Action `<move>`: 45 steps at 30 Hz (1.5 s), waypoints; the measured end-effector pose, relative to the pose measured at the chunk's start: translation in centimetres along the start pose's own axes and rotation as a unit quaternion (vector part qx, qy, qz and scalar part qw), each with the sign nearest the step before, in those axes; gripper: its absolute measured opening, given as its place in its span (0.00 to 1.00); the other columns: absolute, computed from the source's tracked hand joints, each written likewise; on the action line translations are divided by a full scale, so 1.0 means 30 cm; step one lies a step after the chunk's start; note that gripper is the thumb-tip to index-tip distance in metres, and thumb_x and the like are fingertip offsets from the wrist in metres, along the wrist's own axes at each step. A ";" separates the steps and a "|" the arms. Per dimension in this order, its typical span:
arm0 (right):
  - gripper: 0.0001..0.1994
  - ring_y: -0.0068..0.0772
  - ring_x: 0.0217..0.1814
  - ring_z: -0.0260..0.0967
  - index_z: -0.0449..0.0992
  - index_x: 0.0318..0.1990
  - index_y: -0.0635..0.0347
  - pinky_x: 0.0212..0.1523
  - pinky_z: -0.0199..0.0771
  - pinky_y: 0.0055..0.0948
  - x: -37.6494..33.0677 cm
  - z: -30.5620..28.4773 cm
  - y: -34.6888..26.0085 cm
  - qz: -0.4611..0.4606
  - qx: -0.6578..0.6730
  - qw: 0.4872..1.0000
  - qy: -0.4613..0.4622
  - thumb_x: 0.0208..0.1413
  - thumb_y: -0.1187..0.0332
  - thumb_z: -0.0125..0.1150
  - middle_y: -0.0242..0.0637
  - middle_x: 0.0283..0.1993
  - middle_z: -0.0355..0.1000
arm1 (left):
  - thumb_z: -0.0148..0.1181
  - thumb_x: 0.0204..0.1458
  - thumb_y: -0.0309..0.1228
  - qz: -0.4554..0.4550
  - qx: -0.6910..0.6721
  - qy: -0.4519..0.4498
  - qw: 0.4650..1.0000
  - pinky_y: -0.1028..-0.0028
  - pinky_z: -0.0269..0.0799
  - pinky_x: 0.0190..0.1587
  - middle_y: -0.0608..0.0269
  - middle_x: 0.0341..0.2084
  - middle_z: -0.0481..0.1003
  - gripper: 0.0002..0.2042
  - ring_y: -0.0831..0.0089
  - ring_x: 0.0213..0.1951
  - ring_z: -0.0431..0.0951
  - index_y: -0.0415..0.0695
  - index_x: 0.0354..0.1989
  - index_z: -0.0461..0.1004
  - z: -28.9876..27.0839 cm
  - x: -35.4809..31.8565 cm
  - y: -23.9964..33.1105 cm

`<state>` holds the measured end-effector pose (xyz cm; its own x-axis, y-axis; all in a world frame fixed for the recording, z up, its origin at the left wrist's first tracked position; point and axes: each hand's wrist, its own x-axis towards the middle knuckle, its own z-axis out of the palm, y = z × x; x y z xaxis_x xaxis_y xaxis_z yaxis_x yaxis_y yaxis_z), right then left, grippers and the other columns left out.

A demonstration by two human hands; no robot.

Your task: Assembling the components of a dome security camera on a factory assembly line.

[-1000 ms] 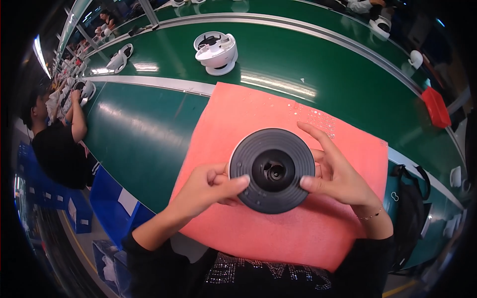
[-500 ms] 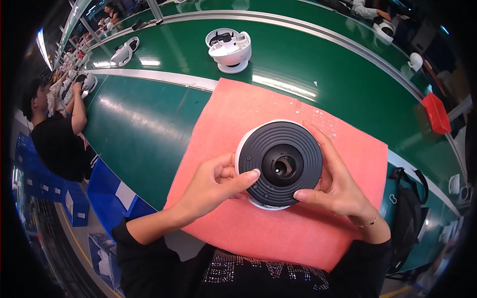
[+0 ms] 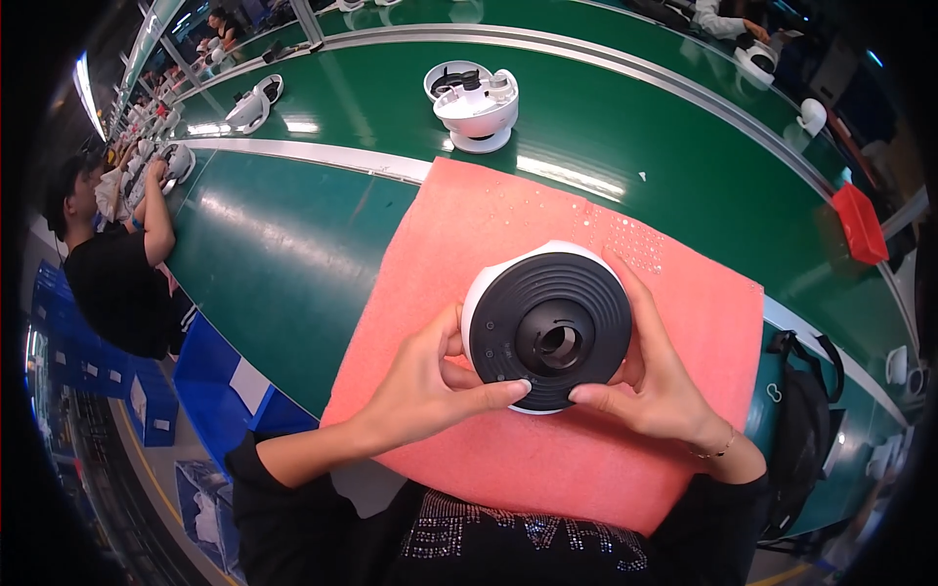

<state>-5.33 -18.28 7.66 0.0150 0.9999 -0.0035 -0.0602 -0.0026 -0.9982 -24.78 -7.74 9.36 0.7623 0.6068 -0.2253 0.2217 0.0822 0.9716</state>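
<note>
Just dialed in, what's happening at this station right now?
A person holds a round white housing with a ribbed black face in both hands, left hand and right hand, tilted over a pink foam mat. Another white unit sits on the green conveyor belt beyond. A co-worker works at the left.

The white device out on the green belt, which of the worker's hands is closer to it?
Left, though only slightly. The left hand grips the black-faced round unit below the white device; the right hand grips the unit's other side, further off to the right.
</note>
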 end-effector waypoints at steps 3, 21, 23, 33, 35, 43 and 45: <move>0.51 0.39 0.58 0.59 0.31 0.65 0.56 0.50 0.72 0.35 -0.004 0.001 0.016 -0.032 -0.039 0.999 0.006 0.40 0.75 0.67 0.48 0.62 0.47 | 0.65 0.43 0.26 -0.009 -0.013 -0.005 1.000 0.73 0.76 0.42 0.51 0.42 0.70 0.27 0.69 0.45 0.73 0.32 0.49 0.58 0.005 -0.004 -0.002; 0.60 0.41 0.65 0.48 0.30 0.64 0.61 0.63 0.53 0.38 0.038 0.069 -0.005 -0.108 -0.228 0.967 0.043 0.31 0.70 0.75 0.48 0.64 0.42 | 0.66 0.41 0.23 0.059 -0.018 0.041 0.997 0.73 0.77 0.41 0.52 0.40 0.71 0.27 0.69 0.41 0.76 0.33 0.48 0.58 -0.025 -0.035 -0.010; 0.60 0.42 0.65 0.49 0.30 0.64 0.62 0.63 0.53 0.38 0.051 0.073 -0.007 -0.124 -0.282 0.950 0.055 0.30 0.69 0.76 0.49 0.64 0.42 | 0.66 0.41 0.23 0.064 -0.013 0.041 0.997 0.73 0.77 0.41 0.52 0.39 0.71 0.26 0.69 0.40 0.76 0.34 0.47 0.58 -0.037 -0.036 -0.022; 0.56 0.48 0.63 0.52 0.38 0.63 0.66 0.60 0.57 0.38 0.050 0.087 -0.009 -0.152 -0.220 0.961 0.067 0.31 0.65 0.76 0.52 0.62 0.46 | 0.65 0.42 0.26 0.059 -0.034 0.052 0.996 0.73 0.76 0.40 0.52 0.38 0.72 0.24 0.68 0.40 0.76 0.34 0.45 0.59 -0.037 -0.051 -0.010; 0.57 0.50 0.61 0.54 0.38 0.63 0.66 0.58 0.58 0.39 0.033 0.092 0.003 -0.169 -0.260 0.948 0.068 0.29 0.64 0.77 0.53 0.61 0.48 | 0.66 0.42 0.27 0.083 0.016 0.041 0.996 0.73 0.76 0.40 0.53 0.38 0.73 0.24 0.68 0.39 0.77 0.34 0.45 0.59 -0.046 -0.065 0.000; 0.50 0.41 0.41 0.64 0.46 0.62 0.57 0.38 0.66 0.35 -0.054 0.069 0.057 -0.328 -0.264 0.907 -0.003 0.31 0.71 0.75 0.46 0.44 0.65 | 0.70 0.35 0.28 0.202 0.236 0.013 0.950 0.78 0.75 0.32 0.57 0.27 0.77 0.18 0.72 0.29 0.79 0.35 0.35 0.72 -0.092 -0.148 -0.029; 0.44 0.40 0.40 0.69 0.50 0.60 0.62 0.39 0.69 0.34 -0.069 0.074 0.037 -0.245 -0.213 0.946 0.002 0.35 0.66 0.73 0.44 0.42 0.69 | 0.70 0.35 0.29 0.223 0.249 0.010 0.942 0.76 0.75 0.31 0.56 0.25 0.76 0.18 0.70 0.27 0.79 0.35 0.35 0.71 -0.110 -0.152 -0.033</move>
<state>-7.66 -20.32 6.70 -0.0598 0.8823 0.4668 0.3632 0.4548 -0.8132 -30.47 -7.97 9.67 0.8365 0.5088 0.2033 0.1446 -0.5629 0.8138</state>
